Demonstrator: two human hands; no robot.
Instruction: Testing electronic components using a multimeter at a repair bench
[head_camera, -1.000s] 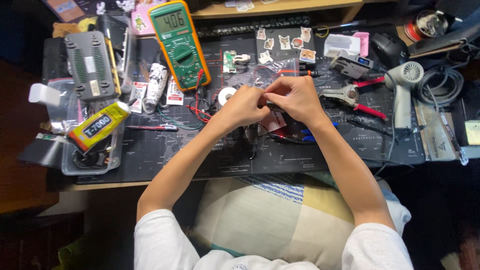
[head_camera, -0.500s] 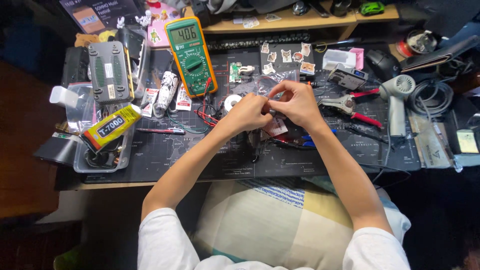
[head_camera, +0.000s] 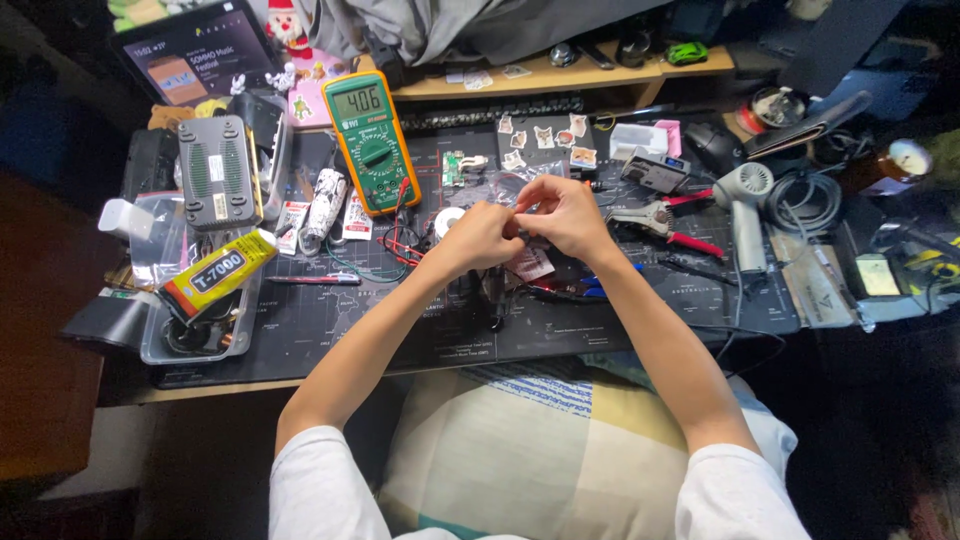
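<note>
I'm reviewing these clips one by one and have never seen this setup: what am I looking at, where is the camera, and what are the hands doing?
There is no machine here. The one view comes from a camera on a person's head, looking down at their own bare arms over a cluttered dark desk mat. The left hand and right hand meet at the middle, pinching something too small to identify. Around them lie a green multimeter, a yellow glue tube, red-handled pliers and a grey hot-air tool. A cushion rests on the lap.
</note>
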